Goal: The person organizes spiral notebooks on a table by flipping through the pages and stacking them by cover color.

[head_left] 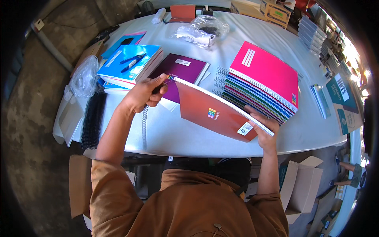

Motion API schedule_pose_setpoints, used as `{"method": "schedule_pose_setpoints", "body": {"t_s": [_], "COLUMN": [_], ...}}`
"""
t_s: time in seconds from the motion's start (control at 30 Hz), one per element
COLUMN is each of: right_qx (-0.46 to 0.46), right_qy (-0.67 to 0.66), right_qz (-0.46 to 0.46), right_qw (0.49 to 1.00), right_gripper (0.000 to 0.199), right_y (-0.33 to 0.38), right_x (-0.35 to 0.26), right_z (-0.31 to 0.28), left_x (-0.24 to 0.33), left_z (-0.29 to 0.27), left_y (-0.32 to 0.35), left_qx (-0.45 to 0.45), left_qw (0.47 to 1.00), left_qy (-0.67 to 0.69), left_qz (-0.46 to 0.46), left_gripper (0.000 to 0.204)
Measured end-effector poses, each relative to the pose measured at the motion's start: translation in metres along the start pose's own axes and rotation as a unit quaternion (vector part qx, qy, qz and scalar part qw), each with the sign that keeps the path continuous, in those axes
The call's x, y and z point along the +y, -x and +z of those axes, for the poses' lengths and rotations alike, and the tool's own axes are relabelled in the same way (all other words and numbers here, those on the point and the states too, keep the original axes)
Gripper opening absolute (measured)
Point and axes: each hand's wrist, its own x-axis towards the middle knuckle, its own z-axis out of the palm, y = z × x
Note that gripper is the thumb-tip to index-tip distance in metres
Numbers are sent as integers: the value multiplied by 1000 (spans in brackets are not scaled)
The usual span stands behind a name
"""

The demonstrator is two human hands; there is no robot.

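Note:
A notebook with a reddish-brown cover [197, 108] is held tilted above the table's near edge. My right hand [263, 128] grips its right end, thumb on the near side and fingers behind. My left hand [148, 94] is closed at the notebook's upper left corner. From below that hand hangs a thin spiral binding coil [145, 126], its upper end hidden by the fingers. A purple-covered notebook [179, 69] lies behind my left hand. Just beyond my right hand stands a tall stack of spiral-bound notebooks [262, 73] with a pink one on top.
Blue notebooks [118, 61] with pens [133, 63] on top are stacked at left. Beside them are a bundle of black coils [92, 122] and clear plastic [84, 77]. More plastic wrap [203, 31] lies at the back. Open cardboard boxes [302, 185] stand below the table.

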Motion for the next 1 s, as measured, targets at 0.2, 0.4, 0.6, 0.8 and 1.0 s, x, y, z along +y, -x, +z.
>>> {"method": "schedule_pose_setpoints", "body": {"t_s": [0.2, 0.4, 0.6, 0.8, 1.0], "right_qx": [-40, 12, 44, 23, -33], "right_qy": [-3, 91, 9, 16, 91], "right_qz": [-44, -8, 70, 113, 21], "right_qw": [998, 996, 997, 993, 995], "right_gripper": [26, 23, 23, 23, 35], "right_y": [1, 1, 7, 20, 14], "right_x": [4, -1, -4, 7, 10], "right_z": [-4, -4, 1, 3, 2], "left_x": [17, 23, 39, 48, 49], "left_z": [-1, 14, 32, 36, 40], "left_y": [0, 9, 12, 14, 18], "left_qx": [7, 15, 43, 4, 17], "left_qw": [991, 821, 707, 660, 602], "left_qy": [-109, -460, -638, -689, -725], "left_qz": [83, 338, 302, 298, 334], "left_gripper": [16, 21, 29, 26, 21]}}
